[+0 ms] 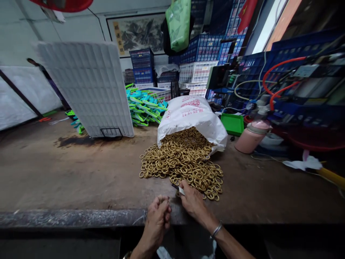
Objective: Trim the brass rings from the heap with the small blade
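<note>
Gold-coloured rings spill in a heap from the mouth of a white woven sack lying on the worktable. At the heap's front edge, my right hand is closed around a small white tool with a dark tip, which points left; its exact kind is unclear. My left hand is beside it, over the table's front edge. Its fingers are pinched together, and whatever they hold, if anything, is too small to make out. The two hands are a short way apart.
A tall white ribbed panel stands on the table at left, with green and blue plastic pieces behind it. On the right are a green tray, a pink bottle and red hoses. Crates are stacked behind.
</note>
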Motion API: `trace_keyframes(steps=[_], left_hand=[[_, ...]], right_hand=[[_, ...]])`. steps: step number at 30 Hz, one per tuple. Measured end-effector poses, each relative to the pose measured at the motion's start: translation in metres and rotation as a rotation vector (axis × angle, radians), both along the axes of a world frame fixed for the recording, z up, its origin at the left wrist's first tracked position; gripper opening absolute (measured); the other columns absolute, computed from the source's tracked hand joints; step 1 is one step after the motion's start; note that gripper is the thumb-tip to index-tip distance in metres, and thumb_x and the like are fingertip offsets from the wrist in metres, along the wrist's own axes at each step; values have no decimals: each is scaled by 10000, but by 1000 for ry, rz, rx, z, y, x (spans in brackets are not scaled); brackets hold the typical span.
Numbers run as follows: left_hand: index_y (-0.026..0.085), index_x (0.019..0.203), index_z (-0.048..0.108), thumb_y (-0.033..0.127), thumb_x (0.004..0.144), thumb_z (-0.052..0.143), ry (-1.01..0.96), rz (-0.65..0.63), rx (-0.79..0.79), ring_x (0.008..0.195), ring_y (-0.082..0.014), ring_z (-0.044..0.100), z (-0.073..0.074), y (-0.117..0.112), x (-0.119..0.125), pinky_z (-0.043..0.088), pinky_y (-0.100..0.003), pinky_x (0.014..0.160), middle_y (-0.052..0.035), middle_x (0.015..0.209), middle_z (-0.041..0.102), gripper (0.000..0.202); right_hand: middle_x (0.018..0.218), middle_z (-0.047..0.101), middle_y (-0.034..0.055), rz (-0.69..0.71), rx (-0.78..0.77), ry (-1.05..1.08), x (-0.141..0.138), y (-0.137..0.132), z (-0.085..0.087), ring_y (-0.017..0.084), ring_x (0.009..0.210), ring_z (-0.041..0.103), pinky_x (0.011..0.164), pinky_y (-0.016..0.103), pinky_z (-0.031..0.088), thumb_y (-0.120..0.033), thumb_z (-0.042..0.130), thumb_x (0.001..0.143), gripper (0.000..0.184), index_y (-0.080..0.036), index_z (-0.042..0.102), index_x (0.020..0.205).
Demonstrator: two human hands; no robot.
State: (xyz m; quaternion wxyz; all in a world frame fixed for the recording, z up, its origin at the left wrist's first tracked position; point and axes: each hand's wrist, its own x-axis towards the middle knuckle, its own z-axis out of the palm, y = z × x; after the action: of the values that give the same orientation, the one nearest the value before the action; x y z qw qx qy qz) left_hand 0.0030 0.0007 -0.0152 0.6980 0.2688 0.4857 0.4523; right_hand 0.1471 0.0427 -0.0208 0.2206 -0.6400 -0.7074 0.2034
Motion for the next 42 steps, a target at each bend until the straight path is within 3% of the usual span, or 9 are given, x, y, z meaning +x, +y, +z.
trace_keyframes(steps=[4, 7, 10, 18, 21, 25, 33, 39, 42], left_hand=[[183, 972, 463, 494, 664, 583, 88, -25, 47, 354, -29, 296, 7, 1, 6, 180, -154, 338, 68, 543, 467, 453], [154, 780, 524, 474, 668, 589, 101, -43, 78, 352, -16, 257, 13, 2, 10, 182, -163, 352, 61, 520, 458, 346], [143, 597, 510, 427, 681, 592, 122, -11, 131, 388, -30, 293, 15, 2, 10, 233, -171, 393, 44, 508, 460, 307], [160, 618, 611, 323, 696, 598, 349, -5, 445, 572, -121, 446, 15, -4, 1, 349, -206, 573, 6, 574, 536, 181], [154, 594, 565, 352, 711, 584, 288, -62, 357, 519, -94, 401, 16, -4, 1, 325, -193, 521, 22, 543, 483, 231], [156, 608, 493, 444, 759, 501, 83, -195, 165, 367, -40, 215, 12, -4, 1, 170, -179, 380, 77, 441, 327, 325], [150, 683, 489, 464, 742, 524, -35, -170, 130, 373, -15, 230, 5, -8, 1, 144, -163, 362, 56, 547, 423, 321], [174, 675, 437, 487, 721, 539, -27, -100, 91, 369, -17, 244, 4, -5, 1, 157, -158, 358, 66, 538, 432, 333], [182, 707, 424, 505, 690, 565, 8, -84, 80, 370, -18, 253, 6, -2, 1, 157, -158, 365, 66, 540, 453, 352]], right_hand=[[550, 477, -54, 12, -103, 475, -10, -8, 5, 110, 521, 469, 527, 212, 331, -294, 380, 779, 101, -211, 396, 724], [518, 475, -70, 27, -225, 733, -16, -16, 6, 95, 486, 466, 503, 200, 347, -348, 405, 777, 145, -210, 394, 736], [527, 497, -66, 59, -283, 822, -17, -22, 6, 87, 479, 463, 476, 189, 337, -374, 423, 776, 171, -206, 408, 749], [540, 425, -59, 62, -216, 650, -17, -22, 15, 86, 525, 408, 503, 193, 329, -369, 424, 766, 214, -189, 434, 650], [567, 412, -54, 40, -195, 611, -19, -23, 17, 89, 559, 401, 526, 198, 326, -334, 423, 755, 200, -180, 446, 629], [555, 432, -53, 33, -205, 604, -19, -24, 17, 90, 546, 409, 520, 203, 322, -340, 393, 775, 227, -177, 453, 629], [513, 499, -32, 44, -278, 698, -16, -20, 9, 91, 493, 461, 504, 198, 354, -335, 348, 806, 274, -172, 472, 623], [589, 539, -13, 79, -100, 245, -10, -27, 5, 112, 546, 481, 525, 208, 317, -188, 354, 750, 159, -188, 504, 694], [666, 601, -8, 178, -87, 66, -8, -33, 4, 122, 592, 522, 552, 213, 305, -81, 376, 653, 287, -210, 532, 857]])
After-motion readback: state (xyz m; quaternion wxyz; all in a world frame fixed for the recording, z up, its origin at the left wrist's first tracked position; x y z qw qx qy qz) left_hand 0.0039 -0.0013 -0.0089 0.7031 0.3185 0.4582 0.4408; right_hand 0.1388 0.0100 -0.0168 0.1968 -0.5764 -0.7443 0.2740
